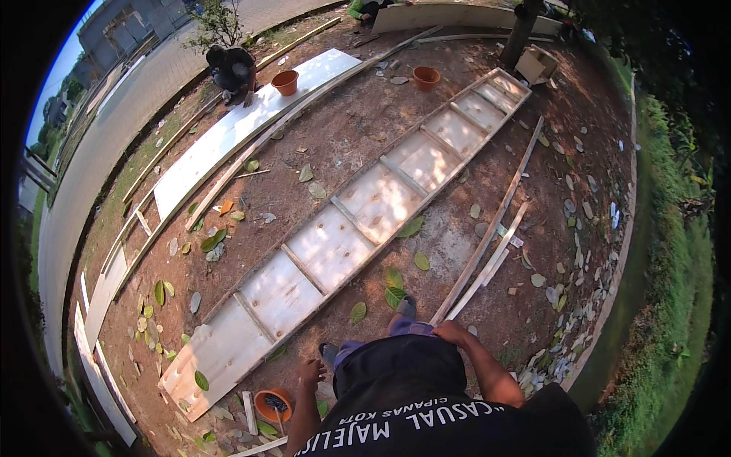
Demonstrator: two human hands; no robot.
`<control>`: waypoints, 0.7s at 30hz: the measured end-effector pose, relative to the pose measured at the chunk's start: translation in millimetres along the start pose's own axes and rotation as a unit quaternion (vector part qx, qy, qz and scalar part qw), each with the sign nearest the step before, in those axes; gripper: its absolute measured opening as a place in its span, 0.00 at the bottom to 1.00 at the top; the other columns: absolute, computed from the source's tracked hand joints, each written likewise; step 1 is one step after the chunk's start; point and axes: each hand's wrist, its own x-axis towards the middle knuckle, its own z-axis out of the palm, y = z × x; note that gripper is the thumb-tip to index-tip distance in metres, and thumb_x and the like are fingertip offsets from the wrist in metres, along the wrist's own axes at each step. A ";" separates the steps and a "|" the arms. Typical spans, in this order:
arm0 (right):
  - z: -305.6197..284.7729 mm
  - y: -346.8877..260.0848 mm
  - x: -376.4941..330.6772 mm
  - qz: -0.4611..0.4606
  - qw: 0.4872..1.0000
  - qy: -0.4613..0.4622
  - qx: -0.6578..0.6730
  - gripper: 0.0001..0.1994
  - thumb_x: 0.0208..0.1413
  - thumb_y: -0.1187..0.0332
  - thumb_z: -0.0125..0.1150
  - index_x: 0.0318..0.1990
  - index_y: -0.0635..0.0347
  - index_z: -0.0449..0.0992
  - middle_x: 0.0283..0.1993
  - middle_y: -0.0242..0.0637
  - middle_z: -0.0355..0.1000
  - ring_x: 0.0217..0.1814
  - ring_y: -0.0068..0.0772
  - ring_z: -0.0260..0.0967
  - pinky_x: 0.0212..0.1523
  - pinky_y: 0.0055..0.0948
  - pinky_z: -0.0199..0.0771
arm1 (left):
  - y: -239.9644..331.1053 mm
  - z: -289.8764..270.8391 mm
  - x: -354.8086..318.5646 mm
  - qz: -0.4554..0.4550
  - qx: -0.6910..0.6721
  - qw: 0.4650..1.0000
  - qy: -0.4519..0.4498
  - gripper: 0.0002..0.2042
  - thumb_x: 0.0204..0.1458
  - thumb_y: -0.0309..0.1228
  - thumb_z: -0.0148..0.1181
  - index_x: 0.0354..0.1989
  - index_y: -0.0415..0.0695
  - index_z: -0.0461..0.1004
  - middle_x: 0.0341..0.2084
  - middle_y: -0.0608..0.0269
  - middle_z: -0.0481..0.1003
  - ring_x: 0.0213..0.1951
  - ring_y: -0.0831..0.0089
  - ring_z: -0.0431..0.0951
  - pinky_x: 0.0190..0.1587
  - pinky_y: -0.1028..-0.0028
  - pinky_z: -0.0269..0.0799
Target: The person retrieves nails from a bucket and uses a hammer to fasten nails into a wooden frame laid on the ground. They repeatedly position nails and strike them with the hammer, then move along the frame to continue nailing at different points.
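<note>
My left hand (311,373) hangs beside my left thigh, its fingers loosely bent and apart, with nothing visible in them. Against my right hip, at the hem of my black shirt (407,365), rests my right hand (451,333); its fingertips are too small and partly hidden to read. In front of me a long plywood panel (324,240) lies on the ground, edged with wooden strips and crossed by several battens. An orange bucket (272,404) with small dark items and a stick-like handle stands near my left hand. A short wood piece (250,413) lies beside it.
Two long wood strips (495,247) lie right of the panel. Beyond it, a person (231,72) crouches at a white board (251,118) bearing an orange bucket (285,82). Another orange bucket (426,78), a tree trunk (521,34) and a cardboard box (536,66) stand farther off. Leaves litter the soil.
</note>
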 end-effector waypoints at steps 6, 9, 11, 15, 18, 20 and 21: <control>-59.1 84.5 -2.3 0.034 0.984 0.003 0.178 0.15 0.53 0.61 0.58 0.31 0.67 0.81 0.26 0.37 0.76 0.27 0.26 0.70 0.29 0.31 0.68 | 117.7 155.2 -19.8 0.240 0.304 0.919 0.074 0.22 0.55 0.42 0.54 0.50 0.36 0.76 0.49 0.40 0.75 0.52 0.47 0.75 0.56 0.59 0.68; -79.1 91.3 3.6 0.057 0.991 0.052 0.109 0.15 0.51 0.62 0.58 0.30 0.68 0.81 0.26 0.42 0.76 0.26 0.30 0.71 0.28 0.34 0.68 | 134.1 189.1 -13.3 0.319 0.273 0.898 0.130 0.23 0.55 0.43 0.54 0.49 0.36 0.76 0.46 0.40 0.77 0.51 0.48 0.76 0.56 0.59 0.69; -97.2 100.6 8.3 0.054 0.991 0.064 0.104 0.16 0.51 0.61 0.58 0.30 0.70 0.80 0.27 0.46 0.77 0.28 0.33 0.73 0.30 0.37 0.69 | 153.6 204.6 -9.3 0.270 0.282 0.917 0.081 0.22 0.55 0.42 0.55 0.48 0.35 0.77 0.46 0.40 0.77 0.50 0.48 0.77 0.55 0.59 0.69; -110.2 101.5 23.3 0.000 0.997 0.071 0.042 0.16 0.53 0.62 0.57 0.32 0.71 0.80 0.30 0.52 0.78 0.33 0.38 0.76 0.35 0.38 0.72 | 151.2 201.1 25.9 0.201 0.279 0.937 0.060 0.21 0.54 0.41 0.56 0.45 0.34 0.78 0.43 0.40 0.78 0.48 0.50 0.78 0.52 0.60 0.70; -97.1 169.1 60.2 0.008 0.998 0.054 0.026 0.16 0.56 0.61 0.53 0.34 0.66 0.81 0.35 0.53 0.78 0.37 0.42 0.78 0.39 0.39 0.72 | 162.2 216.7 35.1 0.127 0.291 0.948 0.018 0.21 0.51 0.42 0.59 0.43 0.34 0.79 0.39 0.45 0.80 0.43 0.55 0.80 0.47 0.61 0.73; -102.8 196.4 70.0 0.017 0.990 0.064 0.121 0.16 0.56 0.61 0.52 0.34 0.64 0.81 0.37 0.54 0.77 0.38 0.44 0.78 0.39 0.41 0.72 | 182.1 239.3 17.4 0.069 0.318 0.946 0.002 0.22 0.48 0.43 0.62 0.42 0.34 0.79 0.37 0.48 0.80 0.39 0.58 0.80 0.42 0.61 0.75; -111.9 180.6 66.5 -0.042 0.994 0.063 0.083 0.16 0.55 0.58 0.53 0.32 0.61 0.81 0.38 0.56 0.76 0.39 0.50 0.78 0.39 0.43 0.73 | 192.8 239.9 6.1 0.033 0.328 0.944 0.009 0.23 0.47 0.44 0.64 0.42 0.34 0.80 0.36 0.49 0.80 0.38 0.59 0.80 0.39 0.61 0.75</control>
